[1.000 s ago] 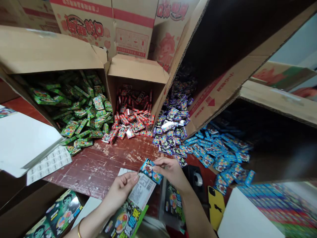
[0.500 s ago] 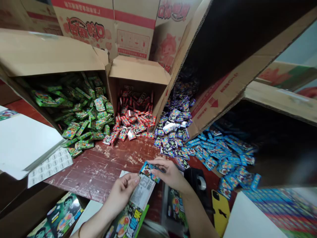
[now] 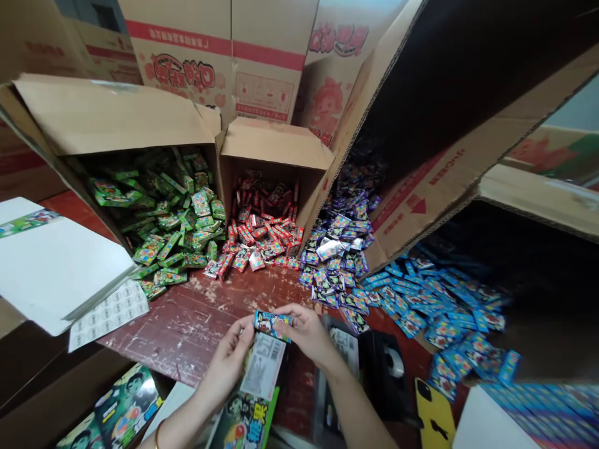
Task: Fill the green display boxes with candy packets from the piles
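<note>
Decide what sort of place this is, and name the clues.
Probably a packing or sorting room for sweets: tipped cardboard cartons spill colour-sorted small packets onto a worn red table, beside a tape dispenser.

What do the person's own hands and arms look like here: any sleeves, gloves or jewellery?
Both forearms are bare, with no sleeves in view and no gloves. The left hand has a thin gold-coloured bangle on its wrist. The right hand shows no ring, watch or bracelet. Nails look short and unpainted, as far as can be seen.
</note>
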Tool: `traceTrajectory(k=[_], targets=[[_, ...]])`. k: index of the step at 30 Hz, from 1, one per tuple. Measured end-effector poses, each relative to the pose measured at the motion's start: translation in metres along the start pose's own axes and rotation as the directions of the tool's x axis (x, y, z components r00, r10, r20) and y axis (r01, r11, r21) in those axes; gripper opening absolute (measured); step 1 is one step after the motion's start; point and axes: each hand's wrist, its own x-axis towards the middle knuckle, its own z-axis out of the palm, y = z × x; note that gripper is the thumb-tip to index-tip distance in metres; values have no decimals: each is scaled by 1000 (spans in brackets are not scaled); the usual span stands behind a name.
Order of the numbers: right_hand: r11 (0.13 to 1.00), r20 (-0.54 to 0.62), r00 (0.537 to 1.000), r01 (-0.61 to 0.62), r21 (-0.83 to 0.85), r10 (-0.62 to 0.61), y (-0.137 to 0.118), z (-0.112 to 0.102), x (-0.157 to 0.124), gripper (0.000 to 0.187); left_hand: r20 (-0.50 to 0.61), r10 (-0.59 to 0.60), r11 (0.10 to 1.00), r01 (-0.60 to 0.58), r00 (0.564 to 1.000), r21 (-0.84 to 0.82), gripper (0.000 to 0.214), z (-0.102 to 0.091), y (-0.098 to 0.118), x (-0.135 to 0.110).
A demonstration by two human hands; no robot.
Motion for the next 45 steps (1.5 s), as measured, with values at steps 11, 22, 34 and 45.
traceTrajectory(k=[11, 22, 34, 45], targets=[[998, -131, 991, 32, 57, -25, 4, 1, 2, 44, 111, -94, 996, 94, 989, 8, 48, -1, 1, -1], [994, -185, 981, 75, 83, -59, 29, -5, 1, 36, 93, -111, 993, 115, 989, -33, 45, -9, -7, -3], [908, 220, 948, 290, -304, -229, -25, 32, -21, 29, 42, 44, 934, -56, 998, 354, 83, -4, 17, -12], [743, -745, 556, -306, -595, -368, 44, -123, 41, 55, -19, 325, 816, -270, 946, 511, 54, -29, -17, 5]])
